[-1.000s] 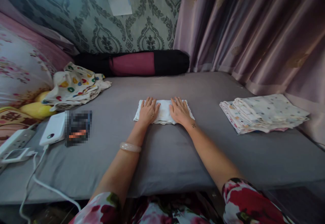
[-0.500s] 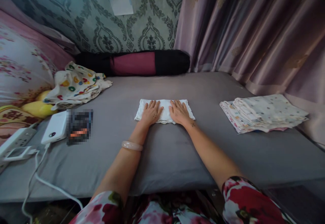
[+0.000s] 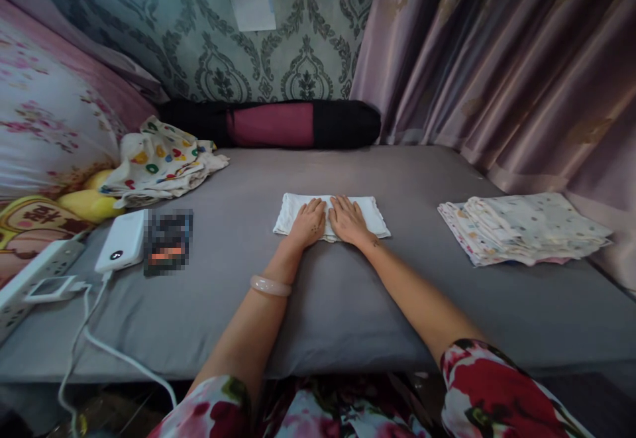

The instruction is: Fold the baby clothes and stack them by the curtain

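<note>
A folded white cloth (image 3: pixel 370 216) lies flat on the grey sheet in front of me. My left hand (image 3: pixel 308 223) rests palm down on the cloth, left of its middle, with the fingers stretched forward. Beside it, almost touching, my right hand (image 3: pixel 349 220) presses flat on the same cloth, its fingers also straight. Both hands are open and grip nothing. The cloth's left and right ends show past the hands; part of its middle is hidden under them.
To the right lies a stack of folded patterned cloths (image 3: pixel 531 229). At left are a crumpled printed cloth (image 3: pixel 163 163), a white power bank (image 3: pixel 120 242), a power strip (image 3: pixel 37 285), cables and a blurred-out object (image 3: pixel 167 242). A black and maroon roll (image 3: pixel 271 124) lies along the wall.
My hands have slid closer together toward the middle of the white cloth. The whole view has shifted slightly, so things appear a little further right.
</note>
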`<control>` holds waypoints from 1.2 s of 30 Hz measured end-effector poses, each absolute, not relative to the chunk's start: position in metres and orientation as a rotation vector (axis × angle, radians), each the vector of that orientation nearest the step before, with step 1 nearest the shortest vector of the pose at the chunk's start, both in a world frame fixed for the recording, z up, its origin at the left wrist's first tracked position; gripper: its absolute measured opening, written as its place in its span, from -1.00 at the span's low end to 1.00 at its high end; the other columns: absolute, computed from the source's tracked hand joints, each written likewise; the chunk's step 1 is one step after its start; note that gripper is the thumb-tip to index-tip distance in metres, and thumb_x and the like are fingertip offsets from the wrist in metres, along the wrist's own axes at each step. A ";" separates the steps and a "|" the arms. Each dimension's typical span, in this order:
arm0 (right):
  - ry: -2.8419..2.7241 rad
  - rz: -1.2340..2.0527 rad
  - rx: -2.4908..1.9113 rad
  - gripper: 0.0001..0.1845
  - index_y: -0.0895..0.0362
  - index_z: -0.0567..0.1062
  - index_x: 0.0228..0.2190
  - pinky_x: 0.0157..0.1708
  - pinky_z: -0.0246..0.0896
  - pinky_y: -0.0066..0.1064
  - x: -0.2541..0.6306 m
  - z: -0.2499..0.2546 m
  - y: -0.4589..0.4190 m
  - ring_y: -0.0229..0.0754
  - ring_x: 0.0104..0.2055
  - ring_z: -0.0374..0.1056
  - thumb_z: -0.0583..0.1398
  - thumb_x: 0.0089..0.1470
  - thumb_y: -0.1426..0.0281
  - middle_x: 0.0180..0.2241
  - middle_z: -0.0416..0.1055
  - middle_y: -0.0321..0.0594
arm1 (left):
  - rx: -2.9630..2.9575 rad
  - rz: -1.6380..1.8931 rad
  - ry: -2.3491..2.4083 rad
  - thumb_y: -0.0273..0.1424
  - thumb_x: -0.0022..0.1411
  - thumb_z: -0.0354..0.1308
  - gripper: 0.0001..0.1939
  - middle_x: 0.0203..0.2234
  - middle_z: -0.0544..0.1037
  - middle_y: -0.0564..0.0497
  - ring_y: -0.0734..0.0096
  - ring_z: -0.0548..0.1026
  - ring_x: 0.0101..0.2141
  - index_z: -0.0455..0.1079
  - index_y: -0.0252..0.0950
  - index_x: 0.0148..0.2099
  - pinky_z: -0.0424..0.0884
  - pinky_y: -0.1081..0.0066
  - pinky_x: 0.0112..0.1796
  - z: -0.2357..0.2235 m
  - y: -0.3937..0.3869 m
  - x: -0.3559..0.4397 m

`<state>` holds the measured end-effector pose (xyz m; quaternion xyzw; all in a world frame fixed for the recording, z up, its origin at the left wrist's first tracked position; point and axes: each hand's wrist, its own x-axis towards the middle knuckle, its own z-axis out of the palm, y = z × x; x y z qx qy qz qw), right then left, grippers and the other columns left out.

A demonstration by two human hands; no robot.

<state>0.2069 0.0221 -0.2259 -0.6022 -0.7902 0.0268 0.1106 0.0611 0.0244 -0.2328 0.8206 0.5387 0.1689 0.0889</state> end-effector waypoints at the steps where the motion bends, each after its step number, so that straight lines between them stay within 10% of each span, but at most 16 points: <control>1: -2.325 0.085 -1.775 -0.42 0.26 0.16 0.27 0.30 -0.25 -0.07 0.207 -0.225 0.022 0.00 0.36 -0.11 -0.20 0.33 0.30 0.31 0.07 -0.02 | 2.438 0.555 1.588 -0.44 0.36 -0.20 -0.56 0.24 0.26 -0.23 0.20 0.17 0.27 0.18 -0.39 0.24 0.11 0.11 0.24 -0.235 0.026 0.060; 36: -2.290 0.042 -1.669 -0.46 0.34 0.28 0.17 0.25 -0.24 -0.01 0.130 -0.222 0.032 0.07 0.32 -0.04 -0.08 0.29 0.32 0.26 0.14 0.13 | 1.787 1.212 2.136 -0.54 0.22 -0.10 -0.65 -0.13 0.57 -0.20 0.20 0.50 -0.05 0.44 -0.34 -0.06 0.36 0.23 0.02 -0.233 0.044 -0.009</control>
